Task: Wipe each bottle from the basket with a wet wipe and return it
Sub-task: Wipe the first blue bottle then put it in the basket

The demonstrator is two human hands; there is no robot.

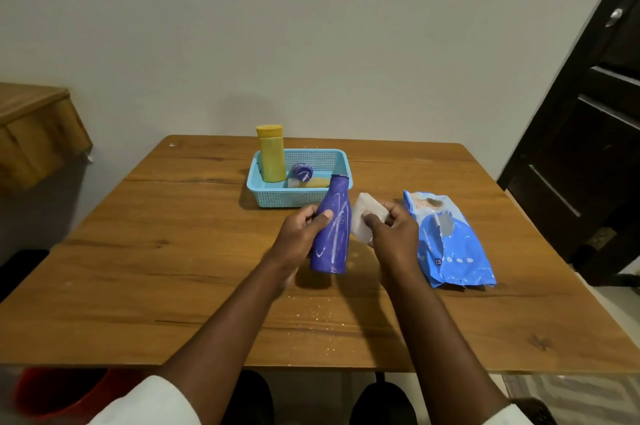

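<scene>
My left hand (302, 234) grips a tall blue bottle (331, 237), held tilted just above the wooden table (173, 251). White streaks run down the bottle's side. My right hand (391, 234) pinches a folded white wet wipe (363, 213) right beside the bottle, touching or nearly touching its right side. Behind them stands a light blue mesh basket (273, 197). A yellow bottle (272, 154) stands upright in its left part, and a small purple-capped item (302, 172) lies inside with a yellowish piece (315, 182).
A blue pack of wet wipes (453, 244) lies on the table to the right of my hands. White specks dot the table in front. A dark wooden door (595, 147) stands at right, a brown-covered surface (34, 126) at left, and a red bucket (59, 393) sits below the table's front-left edge.
</scene>
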